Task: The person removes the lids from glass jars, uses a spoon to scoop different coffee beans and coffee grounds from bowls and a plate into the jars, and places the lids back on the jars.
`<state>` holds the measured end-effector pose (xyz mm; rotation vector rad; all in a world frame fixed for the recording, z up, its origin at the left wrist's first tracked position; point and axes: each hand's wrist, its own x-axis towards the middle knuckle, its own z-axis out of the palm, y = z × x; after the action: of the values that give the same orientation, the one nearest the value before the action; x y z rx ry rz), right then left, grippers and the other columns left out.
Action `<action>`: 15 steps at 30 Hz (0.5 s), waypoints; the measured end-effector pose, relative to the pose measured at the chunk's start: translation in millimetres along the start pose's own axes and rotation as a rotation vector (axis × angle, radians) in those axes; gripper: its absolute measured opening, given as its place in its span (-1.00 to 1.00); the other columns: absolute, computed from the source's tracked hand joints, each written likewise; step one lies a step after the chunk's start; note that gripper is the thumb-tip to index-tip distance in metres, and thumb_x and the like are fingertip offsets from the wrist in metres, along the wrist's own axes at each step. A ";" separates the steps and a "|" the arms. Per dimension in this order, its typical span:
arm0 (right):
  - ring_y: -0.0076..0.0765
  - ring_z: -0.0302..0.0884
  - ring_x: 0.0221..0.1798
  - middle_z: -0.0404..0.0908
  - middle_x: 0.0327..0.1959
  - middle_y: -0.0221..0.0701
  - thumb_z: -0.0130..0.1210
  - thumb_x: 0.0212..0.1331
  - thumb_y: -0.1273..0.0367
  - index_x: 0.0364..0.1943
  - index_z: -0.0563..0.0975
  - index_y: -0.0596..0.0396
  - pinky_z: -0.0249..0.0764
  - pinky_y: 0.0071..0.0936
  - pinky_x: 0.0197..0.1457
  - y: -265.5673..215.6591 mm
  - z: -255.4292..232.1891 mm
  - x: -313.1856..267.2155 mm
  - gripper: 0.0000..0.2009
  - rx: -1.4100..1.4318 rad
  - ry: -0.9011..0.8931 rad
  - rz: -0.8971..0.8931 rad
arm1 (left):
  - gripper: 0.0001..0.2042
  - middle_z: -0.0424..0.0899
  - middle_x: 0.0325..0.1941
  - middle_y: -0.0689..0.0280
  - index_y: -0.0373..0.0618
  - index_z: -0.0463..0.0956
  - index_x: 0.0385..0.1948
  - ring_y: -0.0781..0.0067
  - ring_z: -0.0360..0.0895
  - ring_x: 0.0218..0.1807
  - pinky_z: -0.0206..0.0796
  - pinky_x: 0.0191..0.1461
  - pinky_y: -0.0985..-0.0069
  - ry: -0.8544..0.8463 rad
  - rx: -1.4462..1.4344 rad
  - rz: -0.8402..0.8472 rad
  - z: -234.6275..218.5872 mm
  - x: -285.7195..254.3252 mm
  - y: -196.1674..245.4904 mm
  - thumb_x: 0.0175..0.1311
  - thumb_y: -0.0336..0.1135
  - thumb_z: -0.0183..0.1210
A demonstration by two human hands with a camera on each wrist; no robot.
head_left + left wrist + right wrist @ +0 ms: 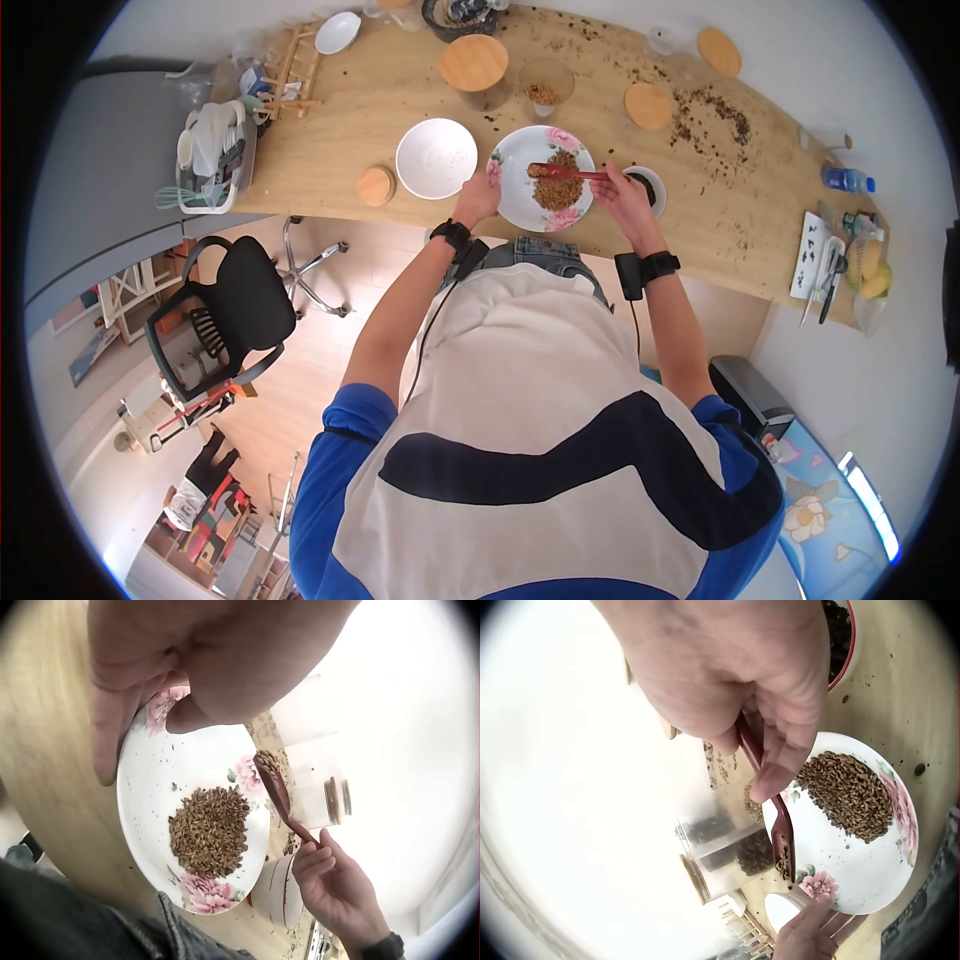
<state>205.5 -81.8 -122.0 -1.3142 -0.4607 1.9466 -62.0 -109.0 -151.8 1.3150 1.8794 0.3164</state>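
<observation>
A white plate with pink flowers [515,203] holds a heap of brown grains [210,832]. My left hand [479,196] pinches its left rim, thumb over the inside and fingers along the outside. From the right, my right hand [625,205] grips the handle of a dark red scoop [784,829]. Some grains lie in the scoop's bowl, which is held above the plate. Beside my right hand stands a white cup with a red rim [845,664], holding dark bits. An empty-looking white bowl [436,160] sits left of the plate.
Behind the plate stand a wooden-lidded jar [474,65] and a clear cup of grains [543,92]. Dark bits [710,120] lie scattered at the back right, near a round wooden lid [648,105]. A small wooden-lidded jar [376,186] stands near the front edge.
</observation>
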 end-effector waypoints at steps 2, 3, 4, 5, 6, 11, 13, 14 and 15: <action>-0.42 0.53 -0.34 0.56 -0.38 -0.28 0.00 0.22 0.22 -0.28 0.47 0.25 0.49 -0.52 -0.21 -2.3 0.7 -3.6 -0.70 0.003 0.010 -0.007 | -0.59 0.57 -0.55 -0.07 -0.34 0.50 -0.49 0.13 0.61 -0.38 0.43 -0.25 0.36 -0.248 -0.030 -0.225 -16.5 -11.6 22.2 0.20 -0.08 -0.07; -0.43 0.53 -0.35 0.57 -0.39 -0.28 0.00 0.22 0.23 -0.28 0.47 0.25 0.49 -0.53 -0.23 -3.8 1.4 -5.0 -0.70 0.008 0.016 -0.016 | -0.59 0.57 -0.55 -0.07 -0.34 0.50 -0.49 0.13 0.61 -0.38 0.43 -0.25 0.36 -0.245 -0.031 -0.223 -17.4 -13.3 22.3 0.20 -0.08 -0.07; -0.43 0.53 -0.36 0.57 -0.39 -0.28 0.01 0.22 0.23 -0.28 0.47 0.26 0.49 -0.54 -0.25 -5.5 1.9 -5.6 -0.70 0.014 0.022 -0.024 | -0.58 0.57 -0.54 -0.04 -0.34 0.50 -0.52 0.10 0.59 -0.40 0.43 -0.26 0.31 -0.117 0.109 -0.157 -20.8 -15.9 24.6 0.22 -0.09 -0.13; -0.43 0.53 -0.36 0.57 -0.39 -0.28 0.01 0.22 0.23 -0.28 0.47 0.26 0.49 -0.54 -0.25 -7.5 2.6 -5.8 -0.70 0.013 0.020 -0.026 | -0.56 0.58 -0.53 -0.01 -0.33 0.50 -0.56 0.08 0.58 -0.42 0.44 -0.27 0.25 0.011 0.249 -0.091 -24.4 -17.7 27.5 0.25 -0.10 -0.19; -0.43 0.53 -0.37 0.57 -0.40 -0.28 0.00 0.22 0.24 -0.28 0.47 0.26 0.48 -0.55 -0.27 -9.5 3.2 -6.3 -0.71 0.041 0.005 -0.049 | -0.56 0.58 -0.53 -0.01 -0.33 0.50 -0.56 0.08 0.58 -0.42 0.44 -0.27 0.25 0.013 0.249 -0.090 -28.7 -16.6 31.9 0.25 -0.10 -0.19; -0.44 0.53 -0.38 0.57 -0.42 -0.28 0.00 0.22 0.26 -0.30 0.47 0.25 0.48 -0.57 -0.30 -32.9 17.5 -9.8 -0.73 0.072 -0.054 -0.126 | -0.58 0.53 -0.16 -0.05 -0.43 0.37 -0.22 0.14 0.50 -0.11 0.35 0.05 0.34 0.049 -1.460 -0.162 -32.4 7.7 81.7 0.32 -0.14 -0.27; -0.45 0.53 -0.38 0.58 -0.43 -0.28 0.00 0.22 0.27 -0.30 0.47 0.23 0.47 -0.58 -0.31 -45.9 30.3 -14.2 -0.75 0.099 -0.043 -0.180 | -0.59 0.43 -0.03 -0.07 -0.43 0.30 -0.13 0.12 0.41 0.01 0.26 0.15 0.32 -0.034 -1.604 -0.090 -33.8 15.5 102.6 0.33 -0.16 -0.31; -0.45 0.53 -0.38 0.58 -0.43 -0.28 0.00 0.22 0.27 -0.30 0.47 0.23 0.47 -0.58 -0.31 -50.4 32.7 -11.8 -0.75 0.098 -0.046 -0.188 | -0.58 0.33 0.10 -0.09 -0.43 0.22 -0.03 0.10 0.31 0.13 0.16 0.26 0.30 -0.121 -1.744 -0.019 -35.5 19.6 114.0 0.35 -0.18 -0.35; -0.46 0.53 -0.38 0.58 -0.43 -0.28 -0.01 0.22 0.27 -0.31 0.47 0.21 0.47 -0.58 -0.31 -54.7 35.0 -8.5 -0.77 0.121 -0.032 -0.204 | -0.58 0.33 0.10 -0.09 -0.43 0.22 -0.03 0.10 0.31 0.13 0.16 0.26 0.30 -0.124 -1.744 -0.012 -35.2 24.9 124.2 0.35 -0.18 -0.35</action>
<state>195.9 -47.9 -66.8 -1.1167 -0.4663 1.7989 -7.4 -26.1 -65.7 0.0662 0.8078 1.3801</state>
